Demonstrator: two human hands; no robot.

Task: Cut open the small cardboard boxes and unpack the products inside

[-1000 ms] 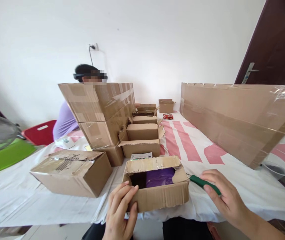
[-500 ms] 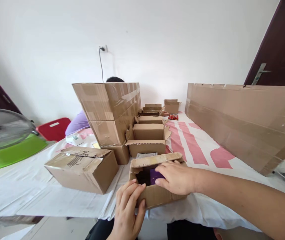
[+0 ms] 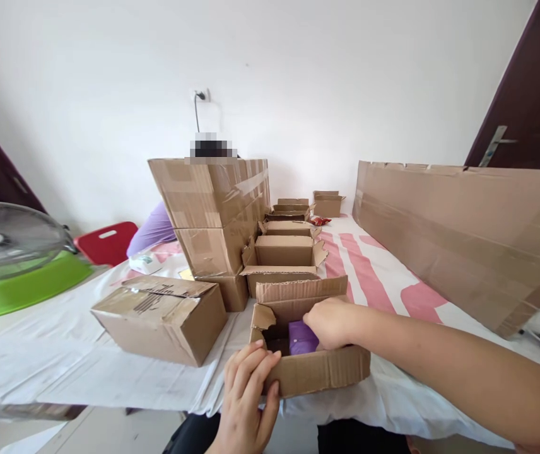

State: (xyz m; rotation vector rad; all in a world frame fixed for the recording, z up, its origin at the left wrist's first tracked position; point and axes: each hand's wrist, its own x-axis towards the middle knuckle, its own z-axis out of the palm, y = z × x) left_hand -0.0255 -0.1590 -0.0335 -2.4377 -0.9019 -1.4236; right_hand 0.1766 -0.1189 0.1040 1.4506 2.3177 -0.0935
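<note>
A small open cardboard box (image 3: 320,376) stands at the table's front edge, its back flap raised. My left hand (image 3: 250,394) grips its near left corner, fingers over the rim and thumb against the front wall. Inside the box lies a shiny purple package (image 3: 302,339). My right hand (image 3: 330,323) reaches over the right side into the box, its fingers closed on the package's right end. The fingertips of that hand are partly hidden.
A taped cardboard box (image 3: 156,318) lies to the left. Behind it rise stacked cartons (image 3: 189,195), with open boxes (image 3: 284,252) in a row beside them. A long carton (image 3: 450,233) borders the right. A green fan (image 3: 28,277) stands far left; a person (image 3: 154,230) sits behind the stack.
The back flap has swung up, so the box is wider open and shows more of the purple package. My right hand has curled deeper into the box. My left hand keeps its hold.
</note>
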